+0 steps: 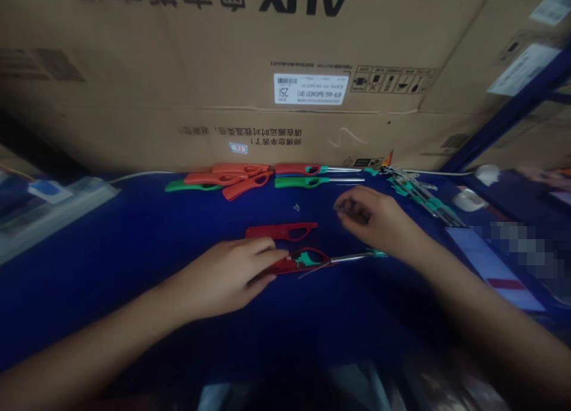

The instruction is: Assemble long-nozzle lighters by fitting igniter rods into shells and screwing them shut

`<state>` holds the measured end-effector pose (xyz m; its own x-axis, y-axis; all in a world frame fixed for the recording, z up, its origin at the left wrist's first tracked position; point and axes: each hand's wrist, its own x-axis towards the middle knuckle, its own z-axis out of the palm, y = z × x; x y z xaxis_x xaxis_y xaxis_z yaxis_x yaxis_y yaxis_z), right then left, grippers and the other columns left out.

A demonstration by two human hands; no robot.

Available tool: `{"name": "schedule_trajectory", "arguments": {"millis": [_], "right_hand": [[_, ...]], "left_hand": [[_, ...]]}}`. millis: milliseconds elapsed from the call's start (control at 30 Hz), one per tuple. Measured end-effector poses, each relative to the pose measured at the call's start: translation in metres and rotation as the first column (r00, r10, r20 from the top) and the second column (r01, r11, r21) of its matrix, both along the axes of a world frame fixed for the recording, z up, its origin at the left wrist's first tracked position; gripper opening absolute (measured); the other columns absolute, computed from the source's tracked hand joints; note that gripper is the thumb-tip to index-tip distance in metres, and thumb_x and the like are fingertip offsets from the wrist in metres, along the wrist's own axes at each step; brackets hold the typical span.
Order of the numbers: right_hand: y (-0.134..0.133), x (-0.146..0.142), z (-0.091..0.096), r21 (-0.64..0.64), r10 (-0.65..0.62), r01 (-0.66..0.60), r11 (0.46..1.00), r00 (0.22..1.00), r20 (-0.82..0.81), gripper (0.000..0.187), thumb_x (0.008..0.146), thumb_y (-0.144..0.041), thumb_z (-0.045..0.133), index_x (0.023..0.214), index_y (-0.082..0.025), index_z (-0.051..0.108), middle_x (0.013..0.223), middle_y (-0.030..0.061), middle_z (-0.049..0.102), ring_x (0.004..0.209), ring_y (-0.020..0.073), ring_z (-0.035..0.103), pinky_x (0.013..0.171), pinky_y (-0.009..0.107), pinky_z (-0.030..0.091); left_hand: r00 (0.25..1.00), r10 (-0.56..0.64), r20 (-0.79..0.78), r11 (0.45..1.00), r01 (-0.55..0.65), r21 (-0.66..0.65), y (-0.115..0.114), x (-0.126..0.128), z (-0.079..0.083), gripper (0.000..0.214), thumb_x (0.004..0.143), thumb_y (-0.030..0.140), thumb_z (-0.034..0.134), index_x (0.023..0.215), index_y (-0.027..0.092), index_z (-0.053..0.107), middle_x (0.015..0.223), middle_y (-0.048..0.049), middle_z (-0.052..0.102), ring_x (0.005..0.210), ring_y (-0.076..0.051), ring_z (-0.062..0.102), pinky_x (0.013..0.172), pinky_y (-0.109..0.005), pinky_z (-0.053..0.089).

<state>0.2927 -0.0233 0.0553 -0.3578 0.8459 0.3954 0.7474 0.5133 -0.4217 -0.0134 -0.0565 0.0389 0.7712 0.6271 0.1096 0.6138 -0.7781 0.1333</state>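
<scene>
My left hand (241,267) has its thumb and fingers closed on the handle end of a red lighter half-shell (282,264) lying on the blue table. In that shell sit a green trigger (307,259) and a silver metal tube (352,257) that points right, with a thin wire slanting below. Just behind it lies a second red half-shell (281,231) with a finger loop. My right hand (368,215) hovers above the table, right of the shells, its fingers curled together. Whatever may be in its fingertips is hidden in shadow.
Along the back, orange lighter shells (223,176) lie left of red (297,169) and green lighters (297,182) with metal tubes. Several tubes with green parts (419,195) are heaped back right. Tiny metal bits (296,207) lie mid-table. A large cardboard box (200,90) walls the back.
</scene>
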Motion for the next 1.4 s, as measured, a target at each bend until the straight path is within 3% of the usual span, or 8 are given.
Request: {"name": "schedule_trajectory", "arguments": {"millis": [133, 300, 433, 533, 667, 867, 1067, 1400], "right_hand": [[-0.018, -0.023, -0.009, 0.052, 0.255, -0.252, 0.966, 0.966, -0.042, 0.022, 0.090, -0.011, 0.058, 0.109, -0.019, 0.065, 0.103, 0.0070, 0.064, 0.089, 0.0163, 0.065, 0.081, 0.028, 0.055], [-0.031, -0.036, -0.018, -0.027, 0.390, -0.390, 0.920, 0.920, -0.030, 0.030, 0.093, -0.012, 0.058, 0.122, -0.020, 0.056, 0.114, 0.0097, 0.064, 0.098, 0.0186, 0.066, 0.085, 0.030, 0.055], [-0.037, -0.041, -0.021, -0.082, 0.470, -0.475, 0.876, 0.879, -0.079, 0.025, 0.095, -0.016, 0.058, 0.119, -0.021, 0.054, 0.110, 0.0074, 0.065, 0.097, 0.0169, 0.065, 0.082, 0.029, 0.055], [-0.040, -0.046, -0.023, -0.076, 0.493, -0.505, 0.860, 0.860, -0.134, 0.020, 0.094, -0.016, 0.062, 0.111, -0.020, 0.055, 0.103, 0.0054, 0.065, 0.092, 0.0147, 0.065, 0.079, 0.026, 0.054], [-0.042, -0.050, -0.026, -0.068, 0.500, -0.513, 0.856, 0.853, -0.150, 0.017, 0.094, -0.018, 0.064, 0.108, -0.020, 0.054, 0.099, 0.0045, 0.066, 0.088, 0.0137, 0.065, 0.076, 0.024, 0.053], [-0.039, -0.045, -0.024, -0.040, 0.420, -0.434, 0.900, 0.888, -0.189, 0.022, 0.093, -0.024, 0.064, 0.114, -0.021, 0.056, 0.093, 0.0036, 0.065, 0.072, 0.0121, 0.061, 0.064, 0.024, 0.051], [-0.031, -0.037, -0.024, 0.042, 0.412, -0.413, 0.910, 0.888, -0.203, 0.014, 0.096, -0.022, 0.061, 0.109, -0.019, 0.062, 0.090, 0.0050, 0.066, 0.072, 0.0132, 0.062, 0.065, 0.027, 0.052], [-0.037, -0.042, -0.021, 0.146, 0.543, -0.525, 0.838, 0.830, -0.130, 0.016, 0.098, -0.018, 0.058, 0.113, -0.019, 0.063, 0.096, 0.0072, 0.072, 0.088, 0.0161, 0.068, 0.078, 0.030, 0.057]], "left_hand": [[0.998, 0.048, 0.038, 0.999, -0.048, -0.019, 0.000, 0.003, -0.002, 0.045, 0.094, 0.039, 0.063, 0.137, 0.028, 0.058, 0.127, -0.0045, 0.067, 0.105, -0.025, 0.070, 0.089, -0.038, 0.059], [0.982, 0.055, 0.180, 0.998, -0.047, -0.049, -0.001, 0.012, -0.006, 0.057, 0.090, 0.046, 0.068, 0.140, 0.021, 0.054, 0.131, -0.0087, 0.064, 0.123, -0.027, 0.059, 0.105, -0.042, 0.051], [0.947, 0.044, 0.318, 0.989, 0.003, -0.148, -0.005, 0.021, -0.009, 0.040, 0.094, 0.039, 0.065, 0.130, 0.022, 0.061, 0.124, -0.0074, 0.067, 0.116, -0.024, 0.059, 0.104, -0.041, 0.049], [0.891, 0.082, 0.446, 0.971, 0.029, -0.236, -0.009, 0.025, -0.009, 0.021, 0.094, 0.032, 0.065, 0.113, 0.021, 0.068, 0.106, -0.0042, 0.071, 0.099, -0.019, 0.063, 0.091, -0.034, 0.053], [0.833, 0.142, 0.534, 0.947, 0.043, -0.320, -0.011, 0.026, -0.010, 0.012, 0.093, 0.024, 0.067, 0.103, 0.020, 0.072, 0.090, -0.0020, 0.070, 0.082, -0.015, 0.064, 0.074, -0.026, 0.052], [0.761, 0.212, 0.613, 0.939, 0.016, -0.344, -0.008, 0.023, -0.009, 0.016, 0.092, 0.022, 0.068, 0.106, 0.020, 0.076, 0.094, -0.0046, 0.074, 0.081, -0.016, 0.068, 0.077, -0.028, 0.054], [0.719, 0.338, 0.607, 0.897, -0.052, -0.439, -0.002, 0.020, -0.009, 0.016, 0.090, 0.025, 0.069, 0.103, 0.018, 0.076, 0.099, -0.0055, 0.077, 0.086, -0.018, 0.071, 0.081, -0.028, 0.056], [0.795, 0.161, 0.585, 0.881, 0.151, -0.448, -0.005, 0.021, -0.001, 0.020, 0.098, 0.025, 0.058, 0.105, 0.018, 0.075, 0.097, -0.0056, 0.077, 0.086, -0.017, 0.071, 0.081, -0.027, 0.055]]}}
